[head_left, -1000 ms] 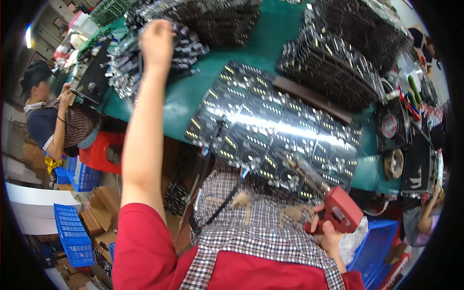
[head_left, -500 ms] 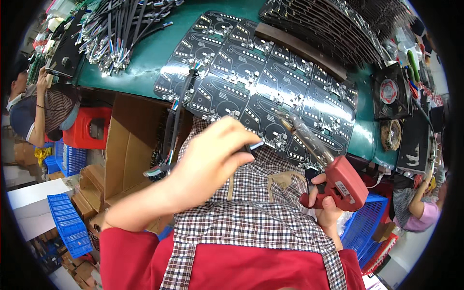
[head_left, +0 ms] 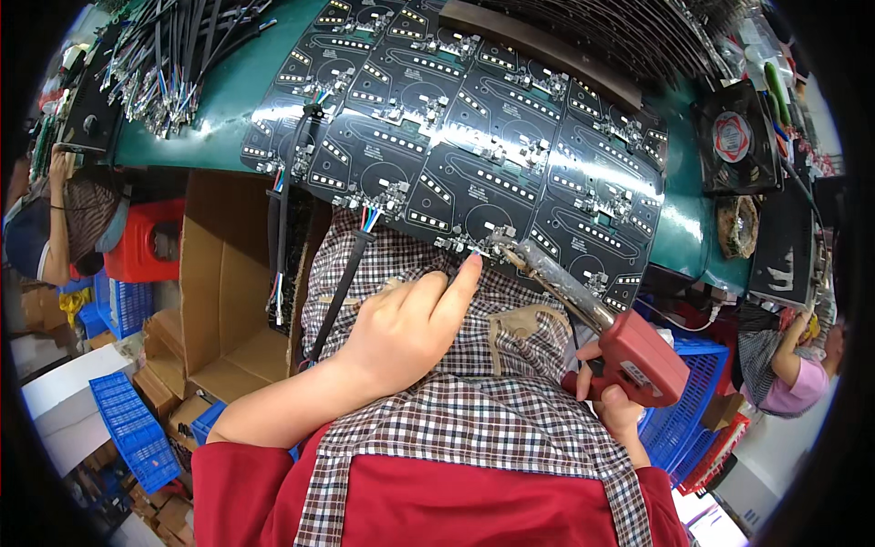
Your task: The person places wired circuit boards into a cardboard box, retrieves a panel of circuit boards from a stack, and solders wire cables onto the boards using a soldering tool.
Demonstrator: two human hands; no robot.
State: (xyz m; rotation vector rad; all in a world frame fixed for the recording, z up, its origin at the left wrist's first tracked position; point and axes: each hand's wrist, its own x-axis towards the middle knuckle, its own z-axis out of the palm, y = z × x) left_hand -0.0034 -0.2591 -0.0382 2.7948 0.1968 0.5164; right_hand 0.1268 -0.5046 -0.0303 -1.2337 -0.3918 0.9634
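Note:
My left hand [head_left: 410, 324] is at the near edge of the black circuit boards [head_left: 488, 187]. Its index fingertip touches the metal parts on that edge, while the other fingers curl in; the thumb and whatever it may pinch are hidden. In my right hand [head_left: 615, 392] is a red soldering gun [head_left: 645, 357], gripped by its handle. Its tip meets the same cluster of metal parts, just right of my left index finger. A black cable [head_left: 342, 284] with coloured wires hangs from the board edge left of that finger. Another black cable [head_left: 290, 159] hangs farther left.
Loose cables [head_left: 173, 68] lie in a bundle at the far left of the green table [head_left: 219, 118]. Stacked boards [head_left: 620, 32] stand behind a dark bar [head_left: 547, 50]. A fan [head_left: 734, 137] is at right. Below are a cardboard box [head_left: 228, 273] and blue baskets [head_left: 688, 401]. Co-workers sit at both sides.
My left hand, which pinched a dark cable with a pale tip, has come down to the board edge. The soldering gun's tip has dropped toward the same place. The view has shifted right.

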